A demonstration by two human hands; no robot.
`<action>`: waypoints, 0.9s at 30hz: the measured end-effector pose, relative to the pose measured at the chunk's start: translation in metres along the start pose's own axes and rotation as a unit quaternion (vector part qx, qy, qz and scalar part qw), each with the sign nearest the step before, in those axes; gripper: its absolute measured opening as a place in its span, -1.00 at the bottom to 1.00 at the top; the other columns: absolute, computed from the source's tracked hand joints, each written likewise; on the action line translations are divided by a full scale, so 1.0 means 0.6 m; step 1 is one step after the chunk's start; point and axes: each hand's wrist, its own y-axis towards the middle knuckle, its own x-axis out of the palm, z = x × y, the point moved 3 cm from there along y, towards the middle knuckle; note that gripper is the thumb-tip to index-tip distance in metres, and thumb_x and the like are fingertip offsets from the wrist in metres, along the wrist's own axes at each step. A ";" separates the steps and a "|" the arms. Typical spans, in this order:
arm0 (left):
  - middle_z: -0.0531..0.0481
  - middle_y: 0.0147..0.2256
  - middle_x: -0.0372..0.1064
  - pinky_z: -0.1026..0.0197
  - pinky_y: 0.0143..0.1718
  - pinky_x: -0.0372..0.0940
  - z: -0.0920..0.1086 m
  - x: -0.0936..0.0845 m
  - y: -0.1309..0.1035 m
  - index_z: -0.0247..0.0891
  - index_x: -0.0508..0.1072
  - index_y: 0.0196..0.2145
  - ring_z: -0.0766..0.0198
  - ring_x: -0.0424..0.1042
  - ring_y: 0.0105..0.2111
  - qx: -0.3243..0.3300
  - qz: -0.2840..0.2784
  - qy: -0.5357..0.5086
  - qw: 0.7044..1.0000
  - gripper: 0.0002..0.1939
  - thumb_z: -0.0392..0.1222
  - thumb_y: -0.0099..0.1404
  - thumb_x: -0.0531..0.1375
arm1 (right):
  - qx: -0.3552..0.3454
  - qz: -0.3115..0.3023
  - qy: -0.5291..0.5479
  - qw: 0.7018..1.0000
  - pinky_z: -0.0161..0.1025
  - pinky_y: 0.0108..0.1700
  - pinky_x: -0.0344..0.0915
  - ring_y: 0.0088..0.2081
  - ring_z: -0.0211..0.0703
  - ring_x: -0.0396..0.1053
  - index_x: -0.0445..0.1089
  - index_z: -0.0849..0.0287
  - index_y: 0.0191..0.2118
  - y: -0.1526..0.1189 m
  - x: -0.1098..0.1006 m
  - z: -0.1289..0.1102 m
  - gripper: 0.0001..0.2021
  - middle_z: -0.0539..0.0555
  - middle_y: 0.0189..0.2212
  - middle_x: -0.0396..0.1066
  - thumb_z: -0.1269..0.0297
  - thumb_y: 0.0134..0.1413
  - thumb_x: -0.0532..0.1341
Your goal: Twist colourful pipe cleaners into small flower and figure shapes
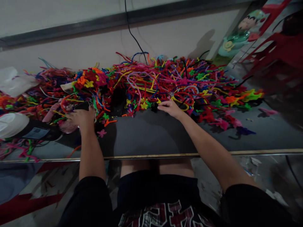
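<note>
A long heap of colourful fuzzy stems (165,75) and small flower shapes lies along the back of the grey table (146,135). At the left, my left hand (82,117) reaches over a small dark object (81,106), its fingers spread; whether it grips the object is unclear. My right hand (169,107) is at the front edge of the heap, its thumb and fingertips pressed together beside a small yellow flower (158,101) and a black fuzzy piece. What the fingertips hold is too small to name. A dark phone-like slab (118,101) lies between my hands.
A dark bottle with a white lid (14,124) lies at the left, near a clear plastic bag (17,82). A black cable (132,34) hangs down the wall. Red chairs (279,50) and a green figure balloon (236,41) are at the right.
</note>
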 end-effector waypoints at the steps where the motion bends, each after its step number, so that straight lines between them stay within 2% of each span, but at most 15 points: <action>1: -0.65 0.20 -0.04 -0.32 0.15 -0.10 0.017 -0.015 -0.021 -0.75 0.08 0.16 -0.33 -0.09 0.25 0.036 0.050 -0.017 0.998 -0.20 0.02 0.20 0.12 | 0.005 -0.004 0.011 1.000 -0.32 -0.51 0.12 -0.59 -0.36 0.17 0.48 0.18 -0.42 -0.001 -0.002 -0.002 -0.72 -0.05 -0.62 0.33 0.03 -0.10 0.28; 2: -0.56 0.23 -0.06 -0.32 0.17 -0.13 0.036 -0.030 -0.047 -0.64 0.08 0.20 -0.30 -0.10 0.26 0.077 0.109 -0.043 0.990 -0.27 -0.05 0.23 0.10 | 0.010 -0.008 0.020 1.000 -0.32 -0.53 0.09 -0.60 -0.37 0.13 0.48 0.18 -0.43 -0.001 -0.003 -0.004 -0.71 -0.07 -0.64 0.29 0.02 -0.11 0.28; 3: -0.44 0.24 -0.02 -0.29 0.19 -0.14 0.060 -0.042 -0.078 -0.50 0.14 0.20 -0.23 -0.08 0.26 0.144 0.147 -0.072 0.976 -0.39 -0.10 0.27 0.06 | 0.014 -0.012 0.026 0.999 -0.32 -0.53 0.07 -0.61 -0.38 0.10 0.48 0.19 -0.43 -0.002 -0.004 -0.005 -0.70 -0.08 -0.66 0.26 0.01 -0.11 0.29; 4: -0.31 0.20 0.09 -0.22 0.20 -0.10 0.089 -0.048 -0.113 -0.37 0.24 0.15 -0.14 0.01 0.24 0.237 0.149 -0.101 0.955 -0.50 -0.12 0.29 0.03 | 0.017 -0.016 0.032 0.999 -0.32 -0.54 0.05 -0.61 -0.38 0.07 0.47 0.19 -0.43 -0.002 -0.004 -0.006 -0.69 -0.09 -0.67 0.23 0.00 -0.13 0.30; 5: -0.22 0.14 0.20 -0.12 0.19 -0.02 0.119 -0.047 -0.149 -0.29 0.30 0.11 -0.04 0.11 0.18 0.345 0.112 -0.125 0.923 -0.57 -0.15 0.31 0.01 | 0.020 -0.019 0.036 0.999 -0.32 -0.55 0.03 -0.62 -0.39 0.06 0.47 0.19 -0.44 -0.003 -0.003 -0.007 -0.68 -0.10 -0.68 0.21 -0.01 -0.14 0.31; 7: -0.14 0.01 0.34 0.03 0.12 0.13 0.176 -0.029 -0.216 -0.21 0.36 0.05 0.10 0.26 0.07 0.515 0.028 -0.168 0.840 -0.63 -0.22 0.34 -0.05 | 0.023 -0.025 0.044 0.998 -0.34 -0.57 -0.03 -0.63 -0.40 0.02 0.45 0.20 -0.43 -0.003 -0.002 -0.006 -0.66 -0.12 -0.69 0.17 -0.03 -0.17 0.32; 9: -0.12 -0.09 0.41 0.12 0.01 0.23 0.222 -0.002 -0.266 -0.19 0.40 0.02 0.17 0.35 -0.04 0.666 -0.039 -0.186 0.722 -0.62 -0.31 0.34 -0.05 | 0.023 -0.040 0.060 0.997 -0.34 -0.60 -0.11 -0.66 -0.42 -0.03 0.43 0.21 -0.43 -0.005 -0.004 -0.006 -0.62 -0.15 -0.72 0.11 -0.06 -0.16 0.32; 10: -0.11 -0.11 0.42 0.14 -0.03 0.26 0.239 0.011 -0.282 -0.17 0.40 0.02 0.19 0.36 -0.06 0.720 -0.053 -0.184 0.667 -0.61 -0.35 0.33 -0.05 | 0.024 -0.052 0.073 0.996 -0.35 -0.61 -0.13 -0.67 -0.43 -0.05 0.42 0.21 -0.43 -0.006 -0.006 -0.006 -0.61 -0.16 -0.72 0.08 -0.08 -0.15 0.32; 11: -0.10 -0.13 0.44 0.16 -0.06 0.27 0.252 0.022 -0.290 -0.16 0.41 0.01 0.21 0.37 -0.08 0.753 -0.054 -0.187 0.629 -0.61 -0.37 0.32 -0.04 | 0.028 -0.067 0.087 0.994 -0.35 -0.62 -0.14 -0.68 -0.43 -0.06 0.41 0.21 -0.43 -0.007 -0.008 -0.007 -0.60 -0.17 -0.73 0.07 -0.08 -0.14 0.31; 12: -0.09 -0.14 0.45 0.17 -0.07 0.28 0.261 0.031 -0.294 -0.16 0.41 0.00 0.23 0.38 -0.09 0.770 -0.044 -0.195 0.606 -0.62 -0.38 0.33 -0.03 | 0.033 -0.086 0.099 0.991 -0.35 -0.62 -0.14 -0.69 -0.43 -0.06 0.40 0.22 -0.42 -0.009 -0.011 -0.008 -0.60 -0.17 -0.74 0.05 -0.08 -0.13 0.31; 13: -0.09 -0.15 0.45 0.17 -0.07 0.29 0.267 0.037 -0.293 -0.16 0.42 -0.01 0.24 0.38 -0.09 0.774 -0.029 -0.208 0.597 -0.64 -0.37 0.34 -0.02 | 0.038 -0.109 0.106 0.988 -0.35 -0.62 -0.13 -0.69 -0.43 -0.05 0.39 0.22 -0.42 -0.012 -0.014 -0.010 -0.61 -0.17 -0.74 0.05 -0.07 -0.11 0.30; 16: -0.07 -0.13 0.46 0.16 -0.05 0.29 0.267 0.048 -0.289 -0.16 0.42 -0.03 0.26 0.39 -0.07 0.768 0.015 -0.255 0.587 -0.71 -0.31 0.37 0.00 | 0.051 -0.185 0.097 0.977 -0.35 -0.61 -0.11 -0.69 -0.43 -0.03 0.41 0.25 -0.40 -0.018 -0.018 -0.018 -0.66 -0.17 -0.75 0.05 0.01 -0.05 0.29; 18: -0.06 -0.14 0.47 0.18 -0.06 0.31 0.258 0.054 -0.290 -0.18 0.42 -0.06 0.27 0.40 -0.09 0.772 0.034 -0.282 0.568 -0.74 -0.29 0.37 0.02 | 0.058 -0.221 0.092 0.969 -0.36 -0.60 -0.13 -0.68 -0.45 -0.04 0.41 0.27 -0.39 -0.019 -0.020 -0.022 -0.69 -0.17 -0.74 0.05 0.06 -0.03 0.29; 23: -0.02 -0.18 0.50 0.23 -0.12 0.34 0.236 0.055 -0.292 -0.18 0.41 -0.05 0.30 0.43 -0.11 0.791 0.086 -0.301 0.525 -0.76 -0.31 0.37 0.06 | 0.078 -0.277 0.099 0.953 -0.37 -0.60 -0.16 -0.66 -0.47 -0.06 0.42 0.31 -0.36 -0.017 -0.025 -0.020 -0.71 -0.16 -0.70 0.07 0.12 -0.02 0.30; 27: -0.03 -0.17 0.50 0.26 -0.20 0.35 0.228 0.049 -0.290 -0.20 0.39 -0.04 0.32 0.44 -0.10 0.824 0.090 -0.259 0.496 -0.74 -0.34 0.38 0.03 | 0.080 -0.292 0.045 0.952 -0.37 -0.58 -0.12 -0.64 -0.46 -0.03 0.44 0.30 -0.36 -0.013 -0.025 -0.015 -0.70 -0.13 -0.67 0.16 0.10 -0.06 0.31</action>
